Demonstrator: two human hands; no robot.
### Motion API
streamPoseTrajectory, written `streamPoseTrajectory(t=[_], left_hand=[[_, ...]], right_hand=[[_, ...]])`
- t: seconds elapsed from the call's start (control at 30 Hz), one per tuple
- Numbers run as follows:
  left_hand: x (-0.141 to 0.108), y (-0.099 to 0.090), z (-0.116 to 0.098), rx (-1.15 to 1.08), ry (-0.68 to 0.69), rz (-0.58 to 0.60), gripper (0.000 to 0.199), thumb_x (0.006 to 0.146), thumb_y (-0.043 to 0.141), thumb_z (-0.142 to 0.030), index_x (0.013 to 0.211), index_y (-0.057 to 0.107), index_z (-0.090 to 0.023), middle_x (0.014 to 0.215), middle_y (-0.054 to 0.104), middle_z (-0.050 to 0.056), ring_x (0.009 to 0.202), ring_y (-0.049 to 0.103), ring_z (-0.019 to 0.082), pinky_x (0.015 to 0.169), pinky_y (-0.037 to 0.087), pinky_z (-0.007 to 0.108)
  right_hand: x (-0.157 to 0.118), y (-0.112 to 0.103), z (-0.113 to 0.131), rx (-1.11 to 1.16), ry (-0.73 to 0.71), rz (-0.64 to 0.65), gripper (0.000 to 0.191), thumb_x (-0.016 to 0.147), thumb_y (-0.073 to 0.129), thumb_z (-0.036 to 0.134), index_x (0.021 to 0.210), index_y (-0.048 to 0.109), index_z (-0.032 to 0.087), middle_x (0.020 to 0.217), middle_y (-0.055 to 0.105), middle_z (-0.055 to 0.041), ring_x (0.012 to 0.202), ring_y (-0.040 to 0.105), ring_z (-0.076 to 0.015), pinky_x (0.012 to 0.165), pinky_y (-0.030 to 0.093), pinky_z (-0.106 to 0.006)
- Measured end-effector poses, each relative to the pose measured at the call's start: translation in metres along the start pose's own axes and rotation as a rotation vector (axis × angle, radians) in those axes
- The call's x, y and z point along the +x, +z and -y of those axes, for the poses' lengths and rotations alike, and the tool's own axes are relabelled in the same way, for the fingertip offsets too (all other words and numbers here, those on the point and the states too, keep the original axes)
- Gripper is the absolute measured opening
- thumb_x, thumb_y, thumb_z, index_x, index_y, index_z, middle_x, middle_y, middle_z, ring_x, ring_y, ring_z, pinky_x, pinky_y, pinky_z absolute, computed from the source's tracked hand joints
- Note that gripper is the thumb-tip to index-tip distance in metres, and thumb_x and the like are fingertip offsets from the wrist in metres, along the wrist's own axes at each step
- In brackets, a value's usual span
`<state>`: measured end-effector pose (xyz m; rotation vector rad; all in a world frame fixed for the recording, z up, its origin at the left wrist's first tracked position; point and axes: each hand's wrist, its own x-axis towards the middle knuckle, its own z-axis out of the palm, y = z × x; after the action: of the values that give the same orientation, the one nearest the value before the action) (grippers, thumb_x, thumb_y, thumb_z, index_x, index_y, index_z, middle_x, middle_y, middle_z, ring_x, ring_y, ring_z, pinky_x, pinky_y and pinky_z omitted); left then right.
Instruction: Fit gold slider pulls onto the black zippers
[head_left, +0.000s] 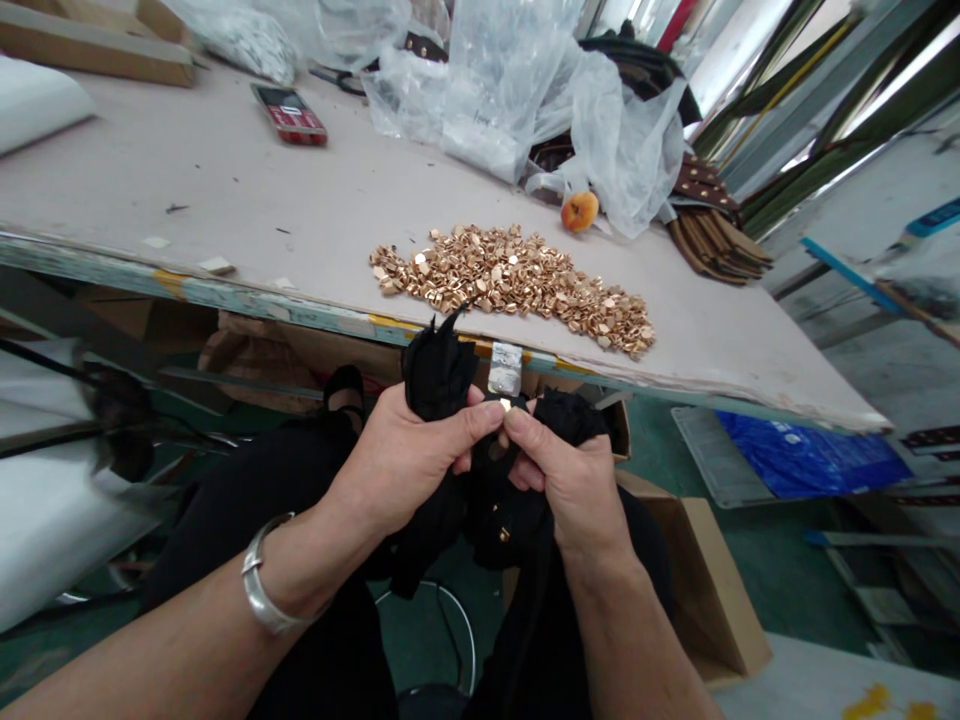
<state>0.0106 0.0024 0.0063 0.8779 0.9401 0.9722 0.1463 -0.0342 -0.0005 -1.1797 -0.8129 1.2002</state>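
Observation:
Both thumbs meet at a small gold metal piece [506, 405] just below the table edge. My left hand [420, 440] is closed on a bunch of black fabric strips [440, 370], its thumb pressing from the left. From the right, my right hand [559, 450] pinches at the same piece, with more black fabric bunched behind its fingers. Another gold piece [504, 535] shows on the black fabric hanging beneath. Right behind the thumbs, a metal plate [505, 368] juts from the table edge. A heap of small gold metal pieces [510, 275] lies on the table in front of my hands.
The pale table [225, 190] carries a red phone [289, 114], clear plastic bags [495, 90], an orange fruit [580, 212] and stacked brown strips [716, 240]. A cardboard box [720, 590] stands low on my right. A blue sheet [802, 455] lies beyond it.

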Motion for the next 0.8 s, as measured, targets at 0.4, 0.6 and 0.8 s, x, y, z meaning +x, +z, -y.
streamPoseTrajectory(t=[0.4, 0.6, 0.8], left_hand=[[0.002, -0.004, 0.005, -0.066, -0.088, 0.132, 0.031, 0.076, 0.076, -0.04, 0.065, 0.062, -0.014, 0.045, 0.049, -0.005, 0.041, 0.041, 0.005, 0.043, 0.032, 0.017], [0.005, -0.005, 0.004, -0.147, -0.147, 0.084, 0.034, 0.07, 0.081, -0.041, 0.066, 0.058, -0.015, 0.042, 0.045, -0.007, 0.038, 0.038, 0.004, 0.04, 0.031, 0.016], [0.012, -0.002, 0.002, -0.112, -0.141, 0.096, 0.033, 0.066, 0.084, -0.038, 0.07, 0.062, -0.014, 0.047, 0.048, -0.006, 0.038, 0.039, 0.003, 0.038, 0.03, 0.015]], right_hand=[[0.01, 0.002, 0.015, -0.324, -0.2, -0.028, 0.026, 0.081, 0.076, 0.033, 0.064, 0.067, 0.016, 0.054, 0.057, 0.0018, 0.045, 0.043, -0.0095, 0.043, 0.033, -0.023], [0.047, 0.006, 0.033, -0.702, -0.599, -0.248, 0.025, 0.081, 0.074, 0.029, 0.063, 0.062, 0.018, 0.058, 0.055, 0.0043, 0.055, 0.05, -0.0129, 0.053, 0.04, -0.026], [0.087, 0.007, 0.062, -0.44, -0.592, -0.257, 0.024, 0.081, 0.073, 0.03, 0.065, 0.059, 0.019, 0.055, 0.051, 0.006, 0.042, 0.044, -0.0091, 0.038, 0.036, -0.021]])
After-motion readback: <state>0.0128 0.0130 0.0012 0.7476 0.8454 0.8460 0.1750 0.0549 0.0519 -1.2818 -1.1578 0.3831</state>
